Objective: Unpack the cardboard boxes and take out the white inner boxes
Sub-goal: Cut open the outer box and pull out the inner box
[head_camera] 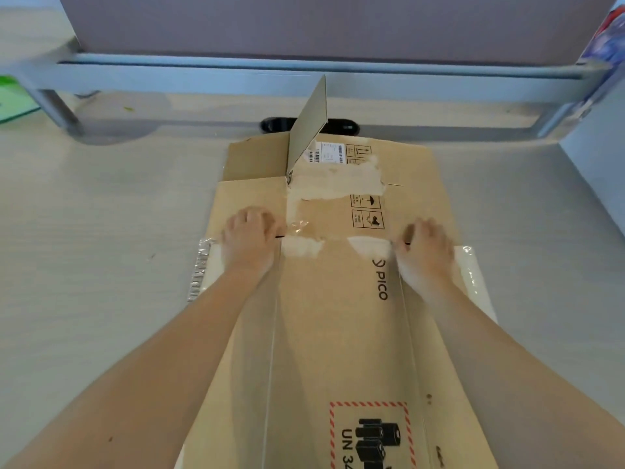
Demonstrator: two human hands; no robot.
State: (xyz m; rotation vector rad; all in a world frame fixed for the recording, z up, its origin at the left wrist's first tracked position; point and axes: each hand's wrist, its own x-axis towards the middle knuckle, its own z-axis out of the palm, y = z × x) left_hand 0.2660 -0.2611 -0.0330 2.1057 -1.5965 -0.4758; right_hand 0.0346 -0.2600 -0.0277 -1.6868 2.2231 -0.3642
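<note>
A brown cardboard box [338, 316] printed with PICO and a battery warning label lies flattened along the middle of the desk. One far flap [309, 125] stands upright. My left hand [250, 236] presses on the left fold of the cardboard, its fingers curled over the edge. My right hand [424, 248] does the same on the right fold. Under the cardboard lies a white inner box [473, 282] in clear wrap, showing at both sides, with its left end [206, 269] beside my left wrist.
The pale wooden desk [101, 231] stretches to both sides. A grey metal frame [304, 76] and a mauve partition [321, 25] close off the back. A black cable port [277, 125] sits behind the box. Something green [13, 96] lies far left, and coloured packaging [605, 45] far right.
</note>
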